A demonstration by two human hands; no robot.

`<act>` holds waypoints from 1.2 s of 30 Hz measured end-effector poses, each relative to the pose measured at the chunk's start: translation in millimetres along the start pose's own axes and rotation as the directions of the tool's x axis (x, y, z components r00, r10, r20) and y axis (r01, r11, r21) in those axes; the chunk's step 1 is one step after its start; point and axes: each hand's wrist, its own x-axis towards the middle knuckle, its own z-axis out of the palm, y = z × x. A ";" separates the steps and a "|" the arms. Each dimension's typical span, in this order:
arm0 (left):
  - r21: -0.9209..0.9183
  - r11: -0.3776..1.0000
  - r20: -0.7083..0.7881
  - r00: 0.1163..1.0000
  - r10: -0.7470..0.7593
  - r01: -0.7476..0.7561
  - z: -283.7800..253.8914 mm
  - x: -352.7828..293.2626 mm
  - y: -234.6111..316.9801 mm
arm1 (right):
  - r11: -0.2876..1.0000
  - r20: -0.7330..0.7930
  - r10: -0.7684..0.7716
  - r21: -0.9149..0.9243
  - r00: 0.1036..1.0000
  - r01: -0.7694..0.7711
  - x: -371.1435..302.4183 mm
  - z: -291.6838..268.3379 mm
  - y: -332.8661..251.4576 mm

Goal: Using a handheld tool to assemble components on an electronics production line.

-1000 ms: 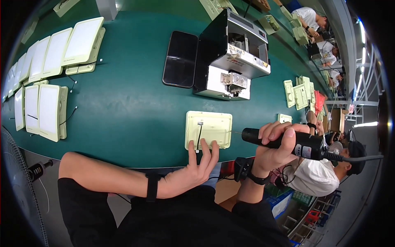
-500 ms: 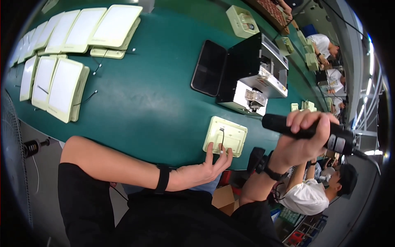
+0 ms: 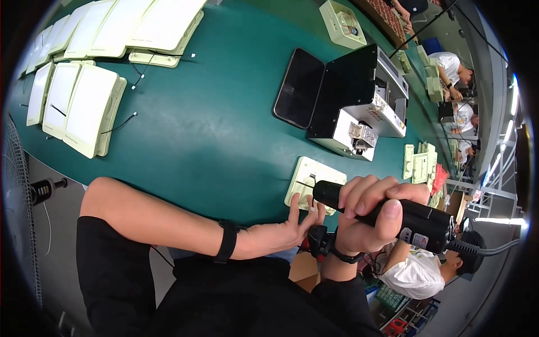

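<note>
A pale green plastic housing (image 3: 305, 167) lies near the front edge of the green table. My left hand (image 3: 278, 232) rests against its near side, fingers spread and touching it, with a small white connector by the fingertips. In my right hand (image 3: 370, 210) is a black electric screwdriver (image 3: 422, 226), gripped round the body and held level over the housing. Its nose and thin bit point left, above the housing's middle. Whether the bit touches the plastic I cannot tell. The screwdriver and right hand hide the housing's right part.
Beyond the housing stands a black and silver machine (image 3: 359, 106) with a black tray (image 3: 299, 88) beside it. White-faced panels (image 3: 92, 109) with loose cables lie in rows at left. A pale bin (image 3: 341, 25) sits at the back; more green parts (image 3: 420, 163) at right. A co-worker (image 3: 415, 269) is close on the right.
My right hand has brought the screwdriver left and down over the housing. My left hand has shifted slightly right, still on the housing. The whole view has tilted a little.
</note>
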 end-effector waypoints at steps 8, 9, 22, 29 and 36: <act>-0.088 0.996 -0.008 1.000 0.012 -0.013 0.7 -1.3 -1.9 | 1.000 -0.023 0.003 0.013 1.000 -0.003 -5.7 1.2 2.5; -0.082 0.996 -0.005 1.000 0.018 -0.018 0.0 -0.8 -2.5 | 1.000 -0.032 0.012 0.018 0.999 -0.011 -5.8 0.4 1.9; -0.260 0.962 -0.071 0.992 -0.108 0.086 -5.5 16.7 -9.9 | 0.967 -0.289 -0.252 -0.043 0.924 0.250 77.6 -58.2 -33.3; -0.253 0.966 -0.036 0.997 -0.065 0.053 -5.8 28.2 -8.4 | 0.988 -0.240 -0.132 -0.114 0.962 0.107 56.3 -69.0 -33.1; -0.211 0.977 -0.018 1.000 -0.025 0.021 4.7 36.3 -4.2 | 0.999 -0.208 -0.021 -0.029 0.978 0.016 -25.9 -100.9 -46.4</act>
